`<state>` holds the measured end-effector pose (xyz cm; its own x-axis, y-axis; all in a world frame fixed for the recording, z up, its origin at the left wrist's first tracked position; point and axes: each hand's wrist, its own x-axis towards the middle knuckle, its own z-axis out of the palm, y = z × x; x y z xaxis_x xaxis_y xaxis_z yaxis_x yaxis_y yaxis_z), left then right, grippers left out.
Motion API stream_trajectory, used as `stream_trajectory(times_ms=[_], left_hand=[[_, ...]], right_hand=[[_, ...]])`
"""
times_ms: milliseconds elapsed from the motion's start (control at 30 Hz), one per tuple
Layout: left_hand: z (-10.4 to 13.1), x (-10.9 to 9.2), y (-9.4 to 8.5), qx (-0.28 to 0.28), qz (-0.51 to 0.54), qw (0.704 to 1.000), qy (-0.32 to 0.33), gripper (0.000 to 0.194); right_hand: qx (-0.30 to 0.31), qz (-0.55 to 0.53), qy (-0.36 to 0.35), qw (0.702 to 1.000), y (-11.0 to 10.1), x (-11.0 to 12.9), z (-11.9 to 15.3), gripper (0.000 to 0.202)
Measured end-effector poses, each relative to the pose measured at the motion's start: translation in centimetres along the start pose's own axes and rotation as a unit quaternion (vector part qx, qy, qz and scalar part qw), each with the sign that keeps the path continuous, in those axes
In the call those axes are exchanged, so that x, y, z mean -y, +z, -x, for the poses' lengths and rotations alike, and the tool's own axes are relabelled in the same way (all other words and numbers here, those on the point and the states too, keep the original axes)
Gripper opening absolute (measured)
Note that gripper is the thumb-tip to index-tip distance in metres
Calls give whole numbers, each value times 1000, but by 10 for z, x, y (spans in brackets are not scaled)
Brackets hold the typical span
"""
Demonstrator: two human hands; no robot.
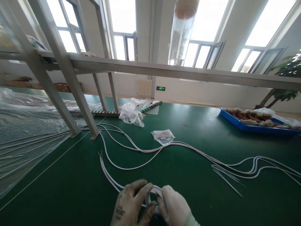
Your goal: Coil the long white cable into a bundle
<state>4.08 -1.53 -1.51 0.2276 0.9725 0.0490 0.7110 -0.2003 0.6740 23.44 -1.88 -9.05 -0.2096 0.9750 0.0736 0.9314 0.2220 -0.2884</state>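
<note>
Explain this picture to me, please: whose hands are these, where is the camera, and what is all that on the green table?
There is no machine here. The camera sits on a person's head and looks forward and down, so the two gloved hands at the bottom are that person's own. The left hand and the right hand are both closed around a small coil of white cable, which runs on from the hands as loose white cables across the green table. Farther back lie a small clear bag with something pale inside, and a crumpled plastic bag. At the right edge stands a blue tray filled with brownish parts, too far off to identify. Clear plastic sheeting covers the left side, and a grey metal frame stands over the table. Behind are bright windows.
</note>
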Motion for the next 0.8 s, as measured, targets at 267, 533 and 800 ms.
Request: stream_trajectory(times_ms=[267, 533, 800], left_hand=[[-17, -10, -6, 198, 257, 942, -84, 52], [-10, -30, 23, 77, 331, 933, -116, 57], [-10, -25, 28, 61, 283, 949, -124, 52]], right_hand=[[-24, -69, -5, 997, -9, 6, 6, 12], [-126, 87, 72, 986, 7, 18, -1, 22], [-100, 93, 27, 990, -7, 19, 6, 12]])
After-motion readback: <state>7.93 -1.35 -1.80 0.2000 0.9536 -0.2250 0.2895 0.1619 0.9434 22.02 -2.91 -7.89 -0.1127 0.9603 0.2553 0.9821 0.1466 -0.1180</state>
